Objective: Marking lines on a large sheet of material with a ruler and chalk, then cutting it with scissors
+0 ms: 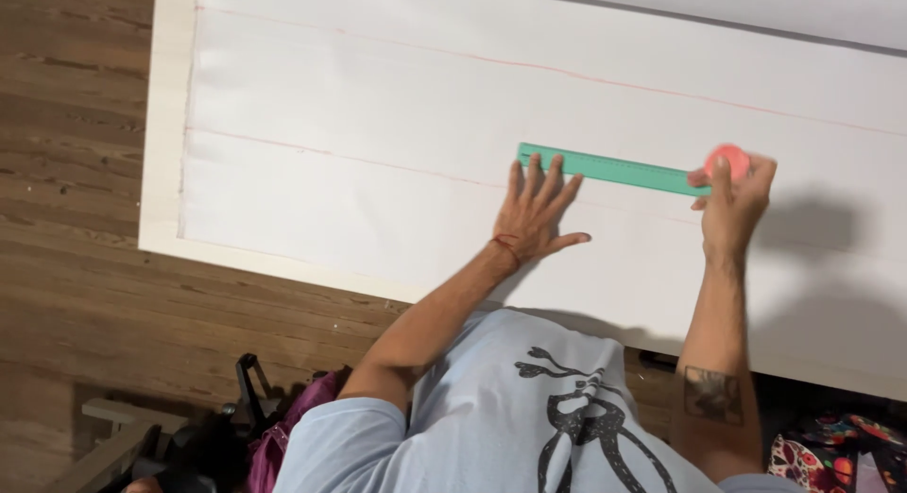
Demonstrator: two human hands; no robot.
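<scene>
I see a green ruler (614, 170), a coral-pink round chalk (729, 160), white fabric (378, 106) crossed by faint red lines, a brown wooden floor (66, 172), and my pale blue shirt (491, 399) with a black print.

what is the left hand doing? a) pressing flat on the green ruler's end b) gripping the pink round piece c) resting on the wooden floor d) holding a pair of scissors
a: the left hand lies spread, fingertips on the left end of the green ruler on the white fabric.

matt white cloth (378, 96), smooth green plastic ruler (614, 169), wood floor (66, 172).
</scene>
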